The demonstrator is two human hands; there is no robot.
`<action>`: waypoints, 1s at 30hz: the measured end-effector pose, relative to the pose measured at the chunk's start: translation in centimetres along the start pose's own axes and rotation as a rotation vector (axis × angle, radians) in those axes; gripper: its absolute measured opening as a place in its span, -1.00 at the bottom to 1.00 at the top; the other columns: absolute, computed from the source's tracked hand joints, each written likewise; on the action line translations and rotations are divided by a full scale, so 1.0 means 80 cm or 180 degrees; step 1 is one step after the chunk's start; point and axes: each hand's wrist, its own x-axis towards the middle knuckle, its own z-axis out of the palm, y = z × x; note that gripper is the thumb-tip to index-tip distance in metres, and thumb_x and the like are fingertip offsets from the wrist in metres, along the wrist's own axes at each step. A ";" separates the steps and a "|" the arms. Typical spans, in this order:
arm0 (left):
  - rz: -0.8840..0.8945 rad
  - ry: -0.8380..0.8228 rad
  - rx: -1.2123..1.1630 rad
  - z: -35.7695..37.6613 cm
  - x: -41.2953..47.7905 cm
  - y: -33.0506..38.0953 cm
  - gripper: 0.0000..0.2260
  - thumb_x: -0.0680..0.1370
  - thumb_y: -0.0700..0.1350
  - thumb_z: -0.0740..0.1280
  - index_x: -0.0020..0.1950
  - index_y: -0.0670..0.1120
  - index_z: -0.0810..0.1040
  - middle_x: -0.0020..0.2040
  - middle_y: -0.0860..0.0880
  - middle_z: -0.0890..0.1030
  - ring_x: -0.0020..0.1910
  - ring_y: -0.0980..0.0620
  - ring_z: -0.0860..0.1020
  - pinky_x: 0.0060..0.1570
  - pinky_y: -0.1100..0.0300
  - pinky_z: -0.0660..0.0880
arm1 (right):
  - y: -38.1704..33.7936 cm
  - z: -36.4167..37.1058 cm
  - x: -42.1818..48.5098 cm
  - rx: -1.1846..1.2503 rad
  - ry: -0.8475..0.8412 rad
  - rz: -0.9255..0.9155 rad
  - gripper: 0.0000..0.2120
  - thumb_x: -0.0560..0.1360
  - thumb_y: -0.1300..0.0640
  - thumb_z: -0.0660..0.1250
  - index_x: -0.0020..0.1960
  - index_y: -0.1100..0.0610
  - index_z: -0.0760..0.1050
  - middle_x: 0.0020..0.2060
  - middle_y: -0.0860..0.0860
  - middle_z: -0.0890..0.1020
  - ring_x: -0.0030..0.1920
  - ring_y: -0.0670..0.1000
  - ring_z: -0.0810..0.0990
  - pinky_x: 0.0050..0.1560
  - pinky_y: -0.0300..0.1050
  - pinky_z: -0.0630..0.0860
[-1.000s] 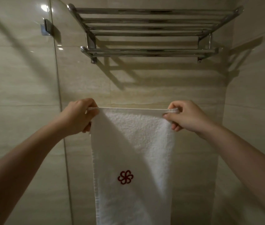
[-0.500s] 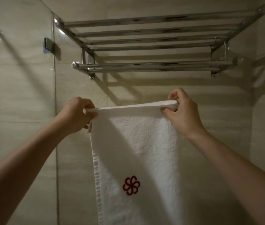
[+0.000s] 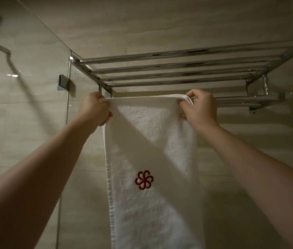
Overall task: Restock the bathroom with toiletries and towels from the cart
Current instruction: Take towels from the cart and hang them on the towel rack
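Towel (image 3: 151,141), bottom cut off, pinched at top corners by left hand (image 3: 95,109) and right hand (image 3: 200,108); it hides much of the rack bar (image 3: 246,100).

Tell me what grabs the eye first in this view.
A white towel hangs down the middle of the view, with a red flower emblem stitched on its lower part. The left hand and right hand pinch its top corners, holding it up just below a shiny metal rack on the tiled wall.
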 end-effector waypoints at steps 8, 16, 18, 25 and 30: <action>0.0136 0.0372 -0.0516 0.011 0.054 -0.003 -0.79 0.62 -0.26 0.04 0.19 -0.09 0.38 -0.14 -0.25 0.60 -0.46 -0.06 0.61 -0.56 0.17 0.56 | -0.016 0.054 0.050 0.0358 0.0163 0.0630 -0.91 0.48 0.20 0.30 -0.21 0.11 0.47 -0.36 0.05 0.64 -0.37 -0.05 0.65 -0.25 -0.17 0.61; 0.0867 0.0166 -0.0391 0.026 0.092 -0.016 -0.81 0.59 -0.17 0.11 0.19 -0.16 0.29 0.00 -0.26 0.52 -0.09 -0.23 0.58 -0.16 -0.12 0.59 | -0.014 0.092 0.071 -0.0115 -0.0494 -0.0103 -0.72 0.55 0.16 0.23 0.24 0.18 0.34 0.08 0.10 0.55 -0.02 0.01 0.51 -0.18 -0.21 0.36; 0.1115 0.0084 0.0010 0.040 0.102 -0.023 -0.75 0.57 -0.11 0.12 0.19 -0.20 0.25 0.04 -0.24 0.49 -0.02 -0.22 0.53 -0.14 -0.09 0.55 | -0.009 0.100 0.072 -0.0145 -0.0932 -0.0122 -0.60 0.55 0.08 0.24 0.33 0.13 0.24 0.19 0.10 0.48 0.07 0.03 0.50 -0.12 -0.19 0.40; 0.1125 -0.0376 0.2111 0.084 0.125 -0.029 -0.53 0.59 0.20 -0.04 0.38 -0.04 0.26 0.21 -0.20 0.49 0.20 -0.19 0.45 0.06 0.03 0.34 | -0.011 0.116 0.076 -0.2222 -0.1457 -0.0783 -0.40 0.56 -0.25 -0.01 0.41 0.15 0.24 0.25 0.14 0.50 0.21 0.17 0.47 0.12 0.03 0.39; 0.1194 -0.0358 0.2476 0.080 0.145 -0.033 -0.50 0.56 0.25 -0.08 0.09 -0.09 0.43 -0.09 -0.15 0.56 -0.13 -0.13 0.52 -0.14 0.09 0.40 | -0.009 0.121 0.084 -0.2575 -0.1604 -0.0679 -0.35 0.54 -0.32 -0.14 0.44 0.06 0.23 0.26 0.13 0.50 0.26 0.18 0.45 0.11 0.04 0.39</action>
